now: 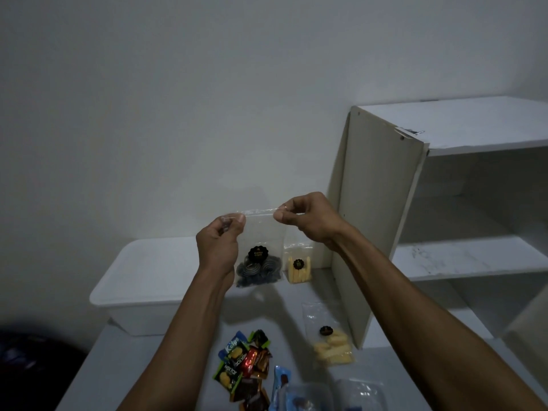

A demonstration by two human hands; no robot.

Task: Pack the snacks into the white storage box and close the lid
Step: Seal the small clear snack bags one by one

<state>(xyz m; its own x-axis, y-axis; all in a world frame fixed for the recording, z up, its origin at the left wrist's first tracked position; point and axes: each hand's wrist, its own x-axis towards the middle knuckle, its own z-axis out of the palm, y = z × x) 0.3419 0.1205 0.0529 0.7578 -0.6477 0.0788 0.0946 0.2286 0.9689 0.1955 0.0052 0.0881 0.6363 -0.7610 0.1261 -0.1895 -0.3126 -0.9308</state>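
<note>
I hold a clear zip bag of dark spiral snacks (259, 268) up in the air by its top edge. My left hand (219, 241) pinches the left corner and my right hand (305, 219) pinches the right corner. Behind and below it the white storage box (142, 280) sits with its lid on. A clear bag of pale stick snacks (299, 266) leans near the cabinet door. Another such bag (333, 345) lies flat on the table. A pile of small coloured wrapped snacks (246, 363) lies at the near edge.
A white shelf unit (462, 256) stands on the right with its door (376, 221) swung open toward the table. More clear bags (335, 396) lie at the bottom edge. A dark object (32, 366) sits low left, off the table.
</note>
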